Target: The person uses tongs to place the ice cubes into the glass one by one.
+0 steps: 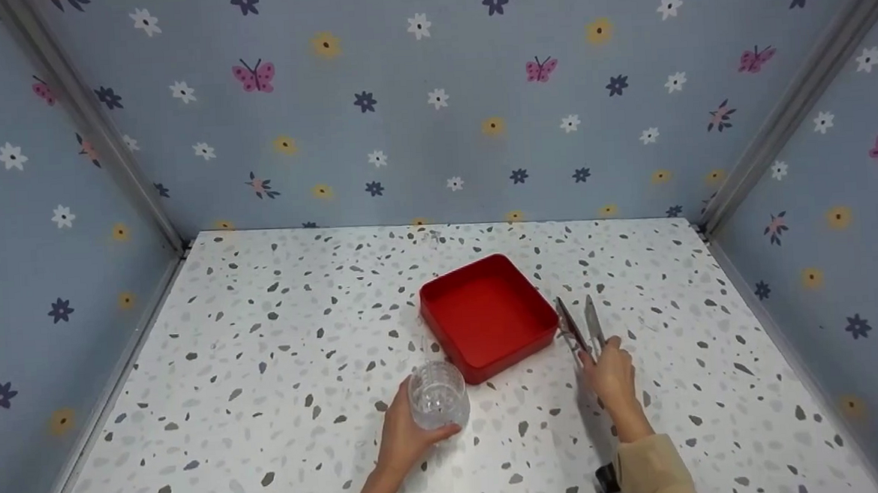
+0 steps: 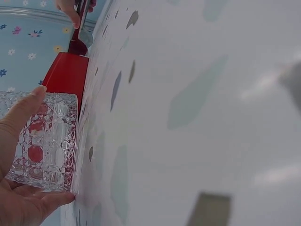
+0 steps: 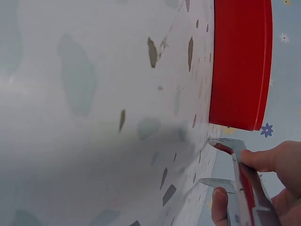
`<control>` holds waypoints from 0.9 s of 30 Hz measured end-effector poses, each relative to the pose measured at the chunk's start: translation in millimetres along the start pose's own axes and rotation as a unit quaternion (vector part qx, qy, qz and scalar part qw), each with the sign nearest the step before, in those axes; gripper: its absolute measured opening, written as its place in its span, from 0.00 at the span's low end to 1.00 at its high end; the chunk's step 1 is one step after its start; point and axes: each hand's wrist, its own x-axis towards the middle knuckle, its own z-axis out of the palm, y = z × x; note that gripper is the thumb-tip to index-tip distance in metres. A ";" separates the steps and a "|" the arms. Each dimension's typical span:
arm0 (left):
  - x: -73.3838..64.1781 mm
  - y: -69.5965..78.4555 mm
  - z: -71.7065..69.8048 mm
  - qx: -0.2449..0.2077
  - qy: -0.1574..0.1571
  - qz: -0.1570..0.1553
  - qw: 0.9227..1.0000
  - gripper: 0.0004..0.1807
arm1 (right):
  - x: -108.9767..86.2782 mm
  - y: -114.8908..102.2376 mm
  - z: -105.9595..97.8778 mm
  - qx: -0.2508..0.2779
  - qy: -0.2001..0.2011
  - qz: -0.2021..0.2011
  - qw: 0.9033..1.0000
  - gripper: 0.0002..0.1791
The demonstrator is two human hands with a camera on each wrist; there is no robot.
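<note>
A clear cut-glass tumbler (image 1: pixel 439 404) stands upright near the front corner of a red square box (image 1: pixel 487 311). My left hand (image 1: pixel 405 432) grips it from the left, thumb on the near side and fingers round the far side. The left wrist view shows the tumbler's faceted wall (image 2: pixel 47 141) between thumb and fingers, its base close to the tabletop. To the right of the box, my right hand (image 1: pixel 612 373) holds metal tongs (image 1: pixel 592 321) with their two arms spread. In the right wrist view the tongs' tips (image 3: pixel 225 142) are right by the tabletop, with nothing between them.
The box has low walls and a bare red floor. White speckled tabletop (image 1: pixel 264 346) extends around it. Blue flower-patterned panels (image 1: pixel 402 113) stand at the back and on both sides, joined by grey corner posts (image 1: pixel 94 122).
</note>
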 end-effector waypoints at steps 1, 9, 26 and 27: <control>0.1 -0.2 0.3 -0.001 0.000 0.000 1.000 0.56 | 0.5 -0.2 0.3 0.000 -0.007 0.005 1.000 0.25; -0.1 -0.6 1.1 -0.001 0.005 0.001 1.000 0.57 | 0.0 0.6 4.5 0.003 -0.045 0.031 0.998 0.27; 0.0 -1.2 -0.4 -0.007 0.003 0.014 1.000 0.58 | 1.4 2.7 4.0 -0.024 -0.076 0.036 0.996 0.32; -0.1 -1.2 -0.6 -0.006 0.002 0.011 1.000 0.58 | 1.2 2.5 3.9 -0.026 -0.075 0.033 0.996 0.32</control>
